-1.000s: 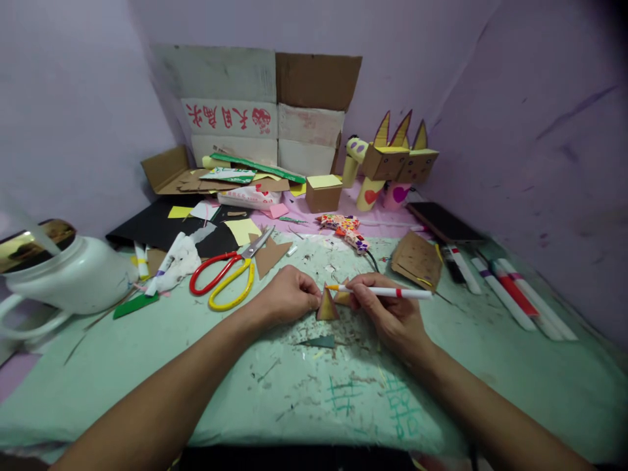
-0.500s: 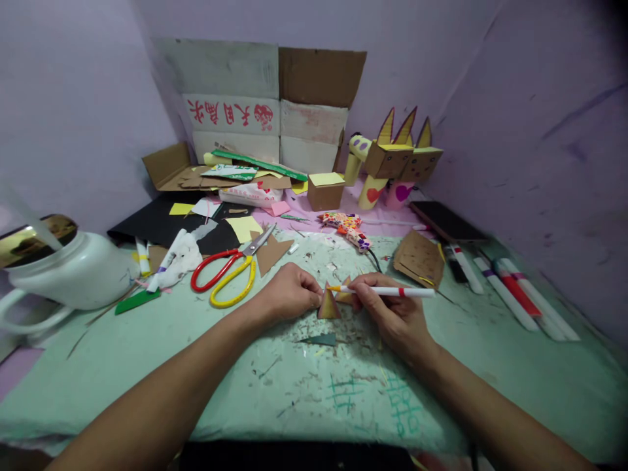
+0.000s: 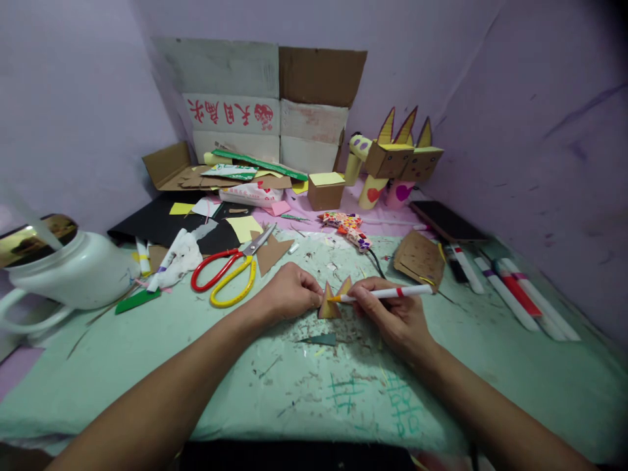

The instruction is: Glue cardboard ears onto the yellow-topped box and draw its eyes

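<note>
My left hand [image 3: 287, 291] is closed in a pinch on a small cardboard triangle [image 3: 328, 305] with a yellow face, holding it on the green table [image 3: 147, 366]. My right hand [image 3: 392, 314] grips a white marker [image 3: 387, 293] with a red band, its orange tip touching the triangle's right edge. A second small triangle [image 3: 345, 286] lies just behind the tip. A thin dark green scrap [image 3: 320, 339] lies in front of the hands.
Red and yellow scissors [image 3: 226, 271] and a brown triangle [image 3: 271, 252] lie to the left. A white jug [image 3: 69, 271] stands far left. Several markers [image 3: 510, 288] and a cardboard piece [image 3: 419, 258] lie right. Cardboard animals [image 3: 392, 160], a small box [image 3: 324, 190] and carton flaps stand behind.
The marker tip has dropped slightly onto the triangle's right edge. The second triangle now shows more behind the tip. My left hand has stayed put.
</note>
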A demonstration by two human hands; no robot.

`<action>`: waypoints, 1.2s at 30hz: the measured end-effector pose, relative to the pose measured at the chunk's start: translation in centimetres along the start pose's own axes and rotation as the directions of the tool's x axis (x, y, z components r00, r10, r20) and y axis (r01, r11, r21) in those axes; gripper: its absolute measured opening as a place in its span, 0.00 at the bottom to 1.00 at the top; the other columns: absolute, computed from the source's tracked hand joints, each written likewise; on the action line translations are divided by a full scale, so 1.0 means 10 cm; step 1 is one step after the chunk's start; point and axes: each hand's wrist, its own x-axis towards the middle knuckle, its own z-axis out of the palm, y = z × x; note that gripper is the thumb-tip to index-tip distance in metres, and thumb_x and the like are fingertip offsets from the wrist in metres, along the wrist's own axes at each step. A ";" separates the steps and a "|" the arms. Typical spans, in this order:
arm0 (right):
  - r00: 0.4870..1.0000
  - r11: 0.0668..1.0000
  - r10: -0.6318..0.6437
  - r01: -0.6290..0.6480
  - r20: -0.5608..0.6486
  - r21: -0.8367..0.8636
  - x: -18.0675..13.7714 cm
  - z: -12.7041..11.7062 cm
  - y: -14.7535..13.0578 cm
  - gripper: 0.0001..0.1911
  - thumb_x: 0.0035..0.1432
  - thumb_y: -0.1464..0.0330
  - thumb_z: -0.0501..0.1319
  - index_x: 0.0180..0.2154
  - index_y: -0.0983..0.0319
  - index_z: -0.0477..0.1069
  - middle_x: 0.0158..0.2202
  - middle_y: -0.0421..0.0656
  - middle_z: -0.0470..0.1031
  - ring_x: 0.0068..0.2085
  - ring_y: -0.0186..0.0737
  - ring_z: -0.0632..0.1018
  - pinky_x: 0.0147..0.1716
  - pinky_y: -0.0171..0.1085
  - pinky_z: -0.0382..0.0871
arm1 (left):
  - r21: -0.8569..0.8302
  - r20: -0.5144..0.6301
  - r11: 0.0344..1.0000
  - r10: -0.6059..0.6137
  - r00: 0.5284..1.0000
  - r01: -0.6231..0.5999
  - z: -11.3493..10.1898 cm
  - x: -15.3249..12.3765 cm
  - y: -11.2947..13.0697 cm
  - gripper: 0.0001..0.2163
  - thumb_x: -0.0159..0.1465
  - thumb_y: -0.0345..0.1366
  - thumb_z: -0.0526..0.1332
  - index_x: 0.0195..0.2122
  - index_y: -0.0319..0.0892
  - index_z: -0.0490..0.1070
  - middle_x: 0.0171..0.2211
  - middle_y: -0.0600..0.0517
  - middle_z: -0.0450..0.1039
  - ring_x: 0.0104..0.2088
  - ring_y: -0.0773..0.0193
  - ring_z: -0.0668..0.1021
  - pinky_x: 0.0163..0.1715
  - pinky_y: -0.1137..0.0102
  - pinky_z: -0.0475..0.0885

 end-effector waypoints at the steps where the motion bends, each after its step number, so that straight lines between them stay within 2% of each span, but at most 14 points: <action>1: 1.000 1.000 -0.004 0.004 0.013 0.000 0.00 0.00 -0.01 0.11 0.60 0.66 0.57 0.28 0.63 0.72 0.20 0.38 0.67 0.21 0.31 0.65 0.18 0.31 0.56 | -0.002 0.000 1.000 0.001 1.000 -0.001 0.00 0.00 0.00 0.06 0.43 0.29 0.59 0.18 0.36 0.76 0.15 0.55 0.66 0.18 0.71 0.63 0.20 0.73 0.57; 7: 0.998 0.999 -0.030 0.031 -0.046 0.022 -0.01 0.00 -0.02 0.10 0.60 0.67 0.57 0.28 0.62 0.71 0.21 0.38 0.68 0.22 0.31 0.66 0.20 0.31 0.59 | -0.003 0.006 1.000 -0.006 1.000 0.006 0.00 0.00 0.01 0.06 0.42 0.29 0.59 0.18 0.35 0.75 0.14 0.56 0.65 0.18 0.71 0.62 0.19 0.73 0.56; 16: 0.999 0.998 -0.016 0.015 0.032 0.053 -0.01 0.01 -0.04 0.10 0.59 0.66 0.58 0.28 0.63 0.73 0.20 0.38 0.68 0.20 0.30 0.66 0.18 0.31 0.57 | -0.027 -0.003 0.999 -0.028 1.000 0.028 0.00 0.00 0.01 0.04 0.42 0.29 0.60 0.18 0.35 0.74 0.13 0.57 0.63 0.17 0.72 0.61 0.19 0.73 0.54; 18: 0.999 0.995 -0.025 0.028 -0.039 0.099 0.01 0.00 -0.04 0.09 0.59 0.66 0.58 0.29 0.62 0.73 0.20 0.37 0.68 0.20 0.30 0.66 0.18 0.31 0.58 | -0.038 -0.019 0.999 -0.038 0.999 0.037 0.00 0.00 0.02 0.04 0.43 0.29 0.59 0.17 0.36 0.73 0.11 0.58 0.61 0.15 0.73 0.60 0.18 0.73 0.53; 20: 0.979 0.990 -0.039 0.065 -0.199 0.126 0.05 -0.05 -0.05 0.08 0.60 0.65 0.57 0.33 0.61 0.73 0.19 0.36 0.68 0.19 0.31 0.67 0.18 0.31 0.59 | -0.049 -0.046 0.998 -0.052 0.998 0.050 -0.01 0.01 0.02 0.03 0.43 0.30 0.59 0.17 0.37 0.71 0.10 0.59 0.59 0.14 0.73 0.58 0.16 0.74 0.51; 22: 0.933 0.995 -0.048 0.075 -0.356 0.062 0.11 -0.15 -0.06 0.08 0.60 0.66 0.56 0.38 0.60 0.72 0.22 0.37 0.70 0.21 0.32 0.70 0.21 0.32 0.63 | -0.056 -0.074 0.996 -0.069 0.995 0.065 -0.01 0.01 0.02 0.03 0.44 0.31 0.58 0.17 0.38 0.70 0.08 0.60 0.57 0.12 0.73 0.57 0.15 0.74 0.49; 24: 0.909 0.996 -0.072 0.045 -0.410 -0.075 0.17 -0.28 -0.05 0.09 0.58 0.66 0.58 0.42 0.59 0.71 0.28 0.39 0.73 0.27 0.36 0.74 0.28 0.36 0.68 | -0.053 -0.097 0.996 -0.078 0.992 0.073 -0.01 0.02 0.02 0.03 0.44 0.32 0.58 0.17 0.39 0.69 0.08 0.60 0.56 0.11 0.73 0.57 0.14 0.74 0.48; 26: 0.945 0.976 -0.105 0.038 -0.311 -0.216 0.22 -0.42 -0.04 0.16 0.54 0.66 0.61 0.46 0.58 0.67 0.37 0.42 0.74 0.37 0.41 0.75 0.38 0.41 0.69 | -0.038 -0.110 0.997 -0.072 0.991 0.068 -0.02 0.02 0.03 0.03 0.44 0.32 0.58 0.17 0.39 0.68 0.08 0.60 0.56 0.11 0.73 0.57 0.14 0.74 0.48; 28: 0.990 0.946 -0.108 0.074 -0.092 -0.316 0.24 -0.50 -0.04 0.25 0.50 0.65 0.64 0.50 0.58 0.63 0.46 0.46 0.72 0.47 0.47 0.73 0.47 0.47 0.64 | -0.019 -0.114 0.999 -0.053 0.992 0.051 -0.02 0.02 0.03 0.03 0.43 0.31 0.57 0.16 0.39 0.68 0.08 0.60 0.57 0.11 0.72 0.58 0.14 0.74 0.49; 31: 0.987 0.897 -0.066 0.123 0.147 -0.424 0.24 -0.49 -0.06 0.33 0.43 0.62 0.69 0.50 0.60 0.62 0.53 0.51 0.67 0.55 0.54 0.67 0.53 0.51 0.58 | 0.005 -0.113 1.000 -0.022 0.993 0.023 -0.01 0.02 0.05 0.04 0.44 0.30 0.57 0.14 0.40 0.66 0.07 0.59 0.57 0.11 0.72 0.58 0.14 0.74 0.50; 36: 0.971 0.782 0.027 0.128 0.237 -0.610 0.20 -0.31 -0.09 0.37 0.36 0.56 0.72 0.48 0.61 0.64 0.55 0.56 0.64 0.61 0.59 0.58 0.57 0.60 0.42 | 0.041 -0.134 0.999 0.027 0.991 -0.021 -0.01 0.05 0.04 0.06 0.44 0.30 0.55 0.13 0.41 0.65 0.08 0.58 0.59 0.12 0.70 0.60 0.15 0.73 0.52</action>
